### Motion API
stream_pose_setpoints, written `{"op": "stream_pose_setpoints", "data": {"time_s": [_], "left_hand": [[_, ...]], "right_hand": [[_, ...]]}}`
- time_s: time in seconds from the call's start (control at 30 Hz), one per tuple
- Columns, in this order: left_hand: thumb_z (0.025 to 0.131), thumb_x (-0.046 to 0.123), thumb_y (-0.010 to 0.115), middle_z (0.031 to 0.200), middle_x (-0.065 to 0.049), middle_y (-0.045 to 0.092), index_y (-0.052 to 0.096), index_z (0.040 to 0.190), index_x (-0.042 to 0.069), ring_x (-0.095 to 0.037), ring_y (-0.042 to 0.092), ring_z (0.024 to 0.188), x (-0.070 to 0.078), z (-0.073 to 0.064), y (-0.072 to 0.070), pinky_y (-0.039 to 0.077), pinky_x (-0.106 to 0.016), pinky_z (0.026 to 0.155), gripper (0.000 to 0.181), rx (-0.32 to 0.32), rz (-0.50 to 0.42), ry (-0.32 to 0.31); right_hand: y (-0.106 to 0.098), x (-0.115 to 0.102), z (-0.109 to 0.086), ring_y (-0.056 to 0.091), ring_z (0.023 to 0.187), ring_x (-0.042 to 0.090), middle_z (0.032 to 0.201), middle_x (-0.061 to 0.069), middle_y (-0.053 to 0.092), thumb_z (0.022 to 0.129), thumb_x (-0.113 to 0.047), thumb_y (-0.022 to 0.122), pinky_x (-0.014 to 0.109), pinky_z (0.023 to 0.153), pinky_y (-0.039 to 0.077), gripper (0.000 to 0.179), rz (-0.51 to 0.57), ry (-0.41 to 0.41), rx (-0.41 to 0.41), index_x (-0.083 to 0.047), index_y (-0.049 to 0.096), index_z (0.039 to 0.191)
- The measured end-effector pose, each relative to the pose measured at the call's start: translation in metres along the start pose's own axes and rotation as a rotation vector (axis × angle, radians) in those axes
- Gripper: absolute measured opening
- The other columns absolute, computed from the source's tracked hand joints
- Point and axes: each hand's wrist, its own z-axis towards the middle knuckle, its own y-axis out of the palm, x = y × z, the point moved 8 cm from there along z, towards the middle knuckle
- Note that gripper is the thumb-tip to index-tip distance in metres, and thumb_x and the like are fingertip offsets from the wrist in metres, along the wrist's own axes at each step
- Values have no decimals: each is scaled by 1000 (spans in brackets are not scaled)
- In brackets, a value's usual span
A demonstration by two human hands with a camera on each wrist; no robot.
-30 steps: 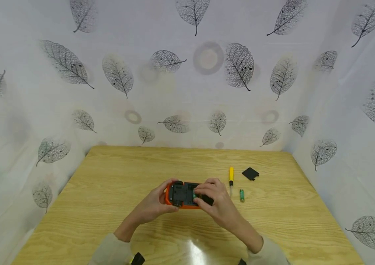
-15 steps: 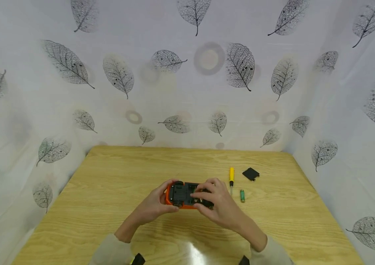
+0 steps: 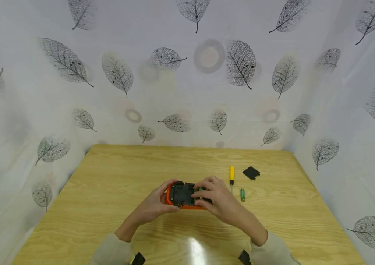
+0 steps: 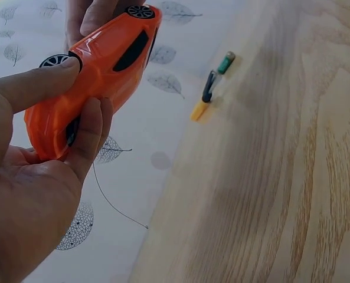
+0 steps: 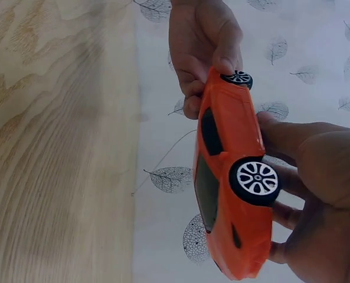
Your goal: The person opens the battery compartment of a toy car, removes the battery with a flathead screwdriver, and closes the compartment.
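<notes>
An orange toy car (image 3: 192, 207) is held wheels up over the table, its black underside (image 3: 180, 193) facing the head camera. My left hand (image 3: 155, 204) grips one end, thumb and fingers on opposite sides. My right hand (image 3: 218, 200) bends its fingers over the recess in the underside, on a green battery (image 3: 201, 189) partly visible between them; the fingers hide most of the recess. In the left wrist view, the left thumb lies by a wheel (image 4: 59, 61). The right wrist view shows the car's side (image 5: 239, 130), with the right fingers behind it.
To the right on the wooden table (image 3: 124, 165) lie a yellow-handled screwdriver (image 3: 232, 175), a green battery (image 3: 242, 195) and a black battery cover (image 3: 251, 173). A white leaf-print sheet (image 3: 180, 95) hangs around the table's back and sides.
My right fingers have shifted on the recess, and the battery beneath them now shows between different fingers. The left hand and the car have stayed almost still.
</notes>
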Motion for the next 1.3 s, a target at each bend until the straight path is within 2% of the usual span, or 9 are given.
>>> {"op": "stream_pose_setpoints", "data": {"time_s": [0.17,0.3,0.47,0.57,0.7,0.83,0.97,1.17,1.3], "left_hand": [[93,-3,74,159,-29,30,22,161,3,-34,56,132,0,-1,0,57,-34,94,87,-6,-1,2],[92,-4,74,158,-29,31,24,161,5,-35,54,133,0,0,2,57,-35,95,85,-18,-5,9],[91,-7,73,157,-29,34,26,160,5,-35,54,133,-2,-1,6,57,-37,95,84,-25,-17,-4],[92,-8,72,157,-29,34,25,160,5,-35,54,133,-3,-1,6,58,-37,94,84,-22,-29,-19],[92,-7,73,157,-30,34,25,160,5,-35,55,132,-5,-2,6,58,-37,94,84,-18,-40,-33],[91,-9,72,156,-30,35,24,160,3,-35,55,132,-5,-2,7,58,-38,93,85,-17,-38,-29],[91,-8,73,155,-29,36,24,160,2,-36,55,131,-5,-2,7,59,-39,93,85,-12,-34,-29],[91,-9,72,156,-28,36,27,160,7,-36,56,130,-5,-1,6,59,-40,92,85,9,-32,-44],[90,-10,72,157,-28,34,27,160,6,-37,54,132,-4,-1,6,59,-39,92,84,13,-38,-44]], "right_hand": [[1,-4,3,55,114,23,116,-1,73,92,-19,79,55,99,44,16,-10,-51,54,-14,78,108],[-3,-3,3,56,98,19,104,-1,69,95,-19,76,44,86,48,13,8,-66,151,-11,76,106],[-8,-2,3,57,85,16,95,1,66,100,-23,71,34,73,49,17,-48,-95,247,-7,77,104],[-9,-3,4,58,82,16,92,3,69,94,-11,76,33,71,50,14,-100,-108,261,-4,77,106],[-9,-5,4,59,80,17,89,3,71,86,1,80,31,68,51,21,-145,-134,262,-2,76,106],[-12,-4,3,56,79,16,91,3,69,86,4,79,24,65,50,23,-97,-124,272,-3,75,107],[-19,0,1,56,81,15,95,4,67,86,10,75,17,64,47,30,-4,-99,321,-4,73,113],[-34,6,-3,62,83,19,100,9,71,89,15,66,22,69,51,29,123,-74,452,-1,72,113],[-41,11,-7,63,79,20,101,11,72,91,18,62,19,69,48,31,171,-14,498,1,72,114]]}}
